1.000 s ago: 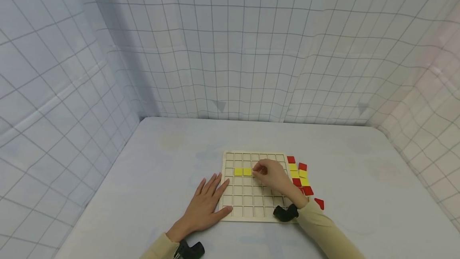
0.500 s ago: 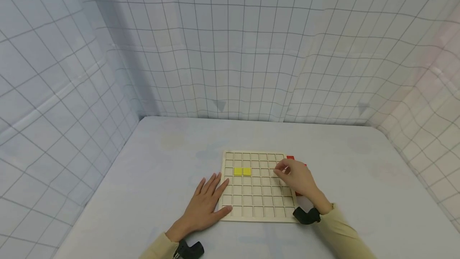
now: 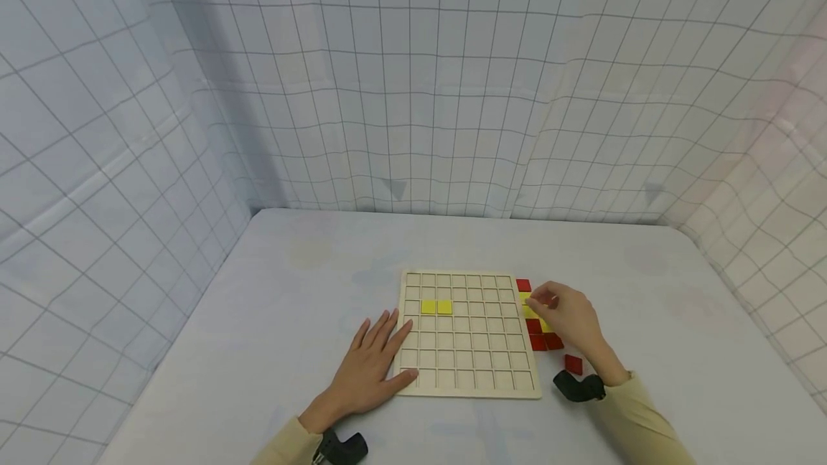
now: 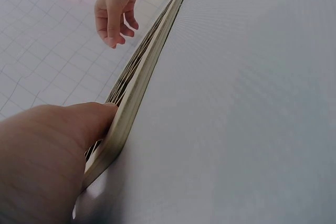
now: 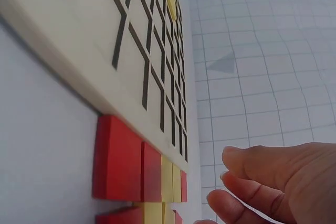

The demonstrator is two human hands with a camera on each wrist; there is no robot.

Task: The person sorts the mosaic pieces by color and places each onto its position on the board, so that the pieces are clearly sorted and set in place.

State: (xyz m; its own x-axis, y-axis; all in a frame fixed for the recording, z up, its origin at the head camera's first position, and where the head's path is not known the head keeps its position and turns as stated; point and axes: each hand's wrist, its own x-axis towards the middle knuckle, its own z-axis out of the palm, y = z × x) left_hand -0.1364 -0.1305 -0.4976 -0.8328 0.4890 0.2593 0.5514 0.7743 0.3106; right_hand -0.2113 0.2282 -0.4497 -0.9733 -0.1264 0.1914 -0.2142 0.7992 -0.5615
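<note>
A cream board with a grid of square recesses lies on the table. Two yellow square tiles sit side by side in recesses in its upper left part. My left hand rests with spread, straight fingers at the board's left edge, its thumb on the board near the front corner. Over the loose tiles at the board's right edge hovers my right hand, fingers loosely bent. In the right wrist view, thumb and fingers stand apart with nothing visible between them. Red tiles and yellow tiles line the board's edge there.
One red tile lies apart from the others, close to the right wrist. The white table extends around the board. Checked curtains hang behind and at both sides.
My right hand has moved right, from beside the two placed yellow tiles, across the board to the loose tiles. My left hand has stayed where it was.
</note>
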